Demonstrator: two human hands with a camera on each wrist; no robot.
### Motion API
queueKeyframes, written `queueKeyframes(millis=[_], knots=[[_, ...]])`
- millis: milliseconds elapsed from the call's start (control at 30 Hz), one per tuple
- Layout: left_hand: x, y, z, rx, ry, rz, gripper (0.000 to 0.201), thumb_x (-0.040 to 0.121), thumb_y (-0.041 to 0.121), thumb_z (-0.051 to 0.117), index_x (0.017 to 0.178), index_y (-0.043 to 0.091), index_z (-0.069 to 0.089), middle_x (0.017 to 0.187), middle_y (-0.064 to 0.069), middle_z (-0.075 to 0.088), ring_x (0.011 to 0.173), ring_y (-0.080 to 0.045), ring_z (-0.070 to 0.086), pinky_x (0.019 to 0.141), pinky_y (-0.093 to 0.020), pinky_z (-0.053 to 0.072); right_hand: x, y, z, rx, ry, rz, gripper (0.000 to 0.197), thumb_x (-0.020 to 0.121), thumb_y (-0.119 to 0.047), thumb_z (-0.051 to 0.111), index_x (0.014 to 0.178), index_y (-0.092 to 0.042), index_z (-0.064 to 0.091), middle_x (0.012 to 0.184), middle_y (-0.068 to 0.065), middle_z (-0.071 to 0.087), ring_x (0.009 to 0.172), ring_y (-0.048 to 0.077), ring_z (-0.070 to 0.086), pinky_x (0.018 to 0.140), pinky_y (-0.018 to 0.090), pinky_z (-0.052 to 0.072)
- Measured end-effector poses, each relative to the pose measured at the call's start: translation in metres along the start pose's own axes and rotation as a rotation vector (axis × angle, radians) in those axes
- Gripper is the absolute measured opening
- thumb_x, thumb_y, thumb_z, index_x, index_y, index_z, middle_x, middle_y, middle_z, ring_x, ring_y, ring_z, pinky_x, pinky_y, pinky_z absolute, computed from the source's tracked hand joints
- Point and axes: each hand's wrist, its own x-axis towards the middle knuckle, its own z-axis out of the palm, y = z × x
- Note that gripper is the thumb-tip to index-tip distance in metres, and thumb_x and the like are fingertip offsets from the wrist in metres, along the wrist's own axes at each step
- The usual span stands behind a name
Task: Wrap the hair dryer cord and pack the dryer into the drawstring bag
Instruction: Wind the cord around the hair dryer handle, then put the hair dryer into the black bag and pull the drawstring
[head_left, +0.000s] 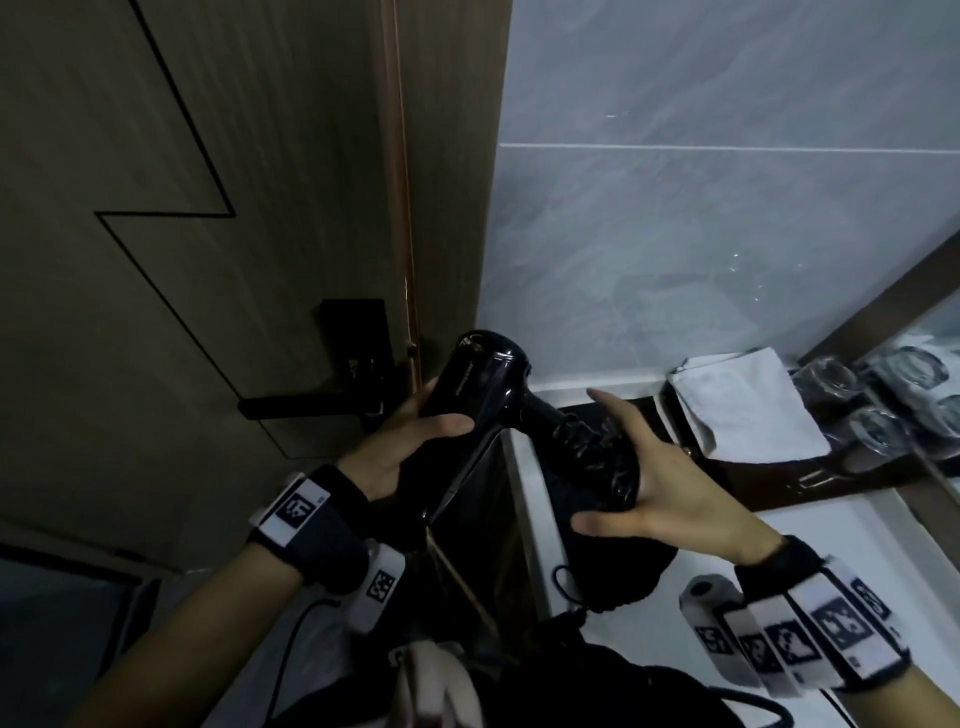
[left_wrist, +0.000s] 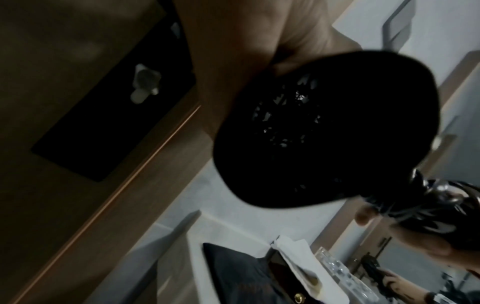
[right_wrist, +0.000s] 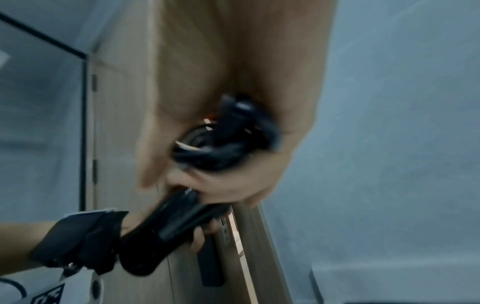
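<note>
The black hair dryer (head_left: 483, 379) is held in the air over the counter's left edge, barrel up-left, handle down-right. My left hand (head_left: 441, 410) grips its barrel, thumb across the top. The black cord (head_left: 587, 447) is wound round the handle, and my right hand (head_left: 592, 460) closes round that bundle, thumb underneath. The left wrist view shows the dryer's rear grille (left_wrist: 298, 123) up close. In the blurred right wrist view the cord bundle (right_wrist: 223, 139) sits in my right palm. The black drawstring bag (head_left: 613, 577) lies on the counter below my right hand, its string (head_left: 561, 582) hanging off the edge.
A wooden door with a black lever handle (head_left: 311, 402) stands close on the left. On the white counter (head_left: 841, 530) are a folded white towel (head_left: 743, 405), glass tumblers (head_left: 831, 374) by a mirror, a dark tray (head_left: 779, 478) and a paper roll (head_left: 706, 592).
</note>
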Motion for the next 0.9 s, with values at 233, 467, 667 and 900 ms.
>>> queueKeyframes(millis=[233, 467, 667, 900], knots=[[-0.013, 0.011, 0.018, 0.121, -0.003, 0.1, 0.065, 0.052, 0.028, 0.077, 0.111, 0.044, 0.057, 0.105, 0.006, 0.068, 0.097, -0.01, 0.066, 0.073, -0.02, 0.053, -0.011, 0.005, -0.001, 0.606, -0.211, 0.046, 0.066, 0.069, -0.019, 0.081, 0.126, -0.035, 0.051, 0.089, -0.002, 0.068, 0.07, 0.023, 0.066, 0.052, 0.03, 0.053], [-0.014, -0.015, 0.044, 0.211, 0.206, 0.068, 0.049, 0.053, 0.04, 0.074, 0.097, 0.053, 0.057, 0.091, 0.015, 0.068, 0.08, 0.0, 0.066, 0.06, -0.016, 0.05, -0.019, 0.016, 0.036, 0.806, 0.11, 0.121, 0.024, 0.085, -0.03, 0.068, 0.103, -0.017, 0.062, 0.065, 0.0, 0.062, 0.049, 0.02, 0.056, 0.04, 0.025, 0.045], [0.003, -0.052, 0.084, 0.104, 0.5, 0.106, 0.03, 0.065, 0.023, 0.075, 0.093, 0.027, 0.062, 0.082, 0.001, 0.069, 0.065, -0.003, 0.067, 0.053, -0.017, 0.051, -0.011, 0.026, 0.061, 0.978, 0.373, 0.204, 0.033, 0.079, -0.04, 0.066, 0.098, -0.013, 0.062, 0.062, 0.008, 0.058, 0.043, 0.02, 0.053, 0.038, 0.024, 0.042], [0.027, -0.076, 0.127, 0.147, 0.391, 0.102, 0.03, 0.075, 0.022, 0.075, 0.1, 0.028, 0.059, 0.095, 0.002, 0.071, 0.085, -0.013, 0.07, 0.071, -0.021, 0.055, -0.025, 0.064, 0.063, 1.157, 0.496, 0.349, 0.035, 0.082, -0.044, 0.061, 0.101, -0.014, 0.065, 0.079, 0.014, 0.065, 0.049, 0.016, 0.058, 0.037, 0.023, 0.041]])
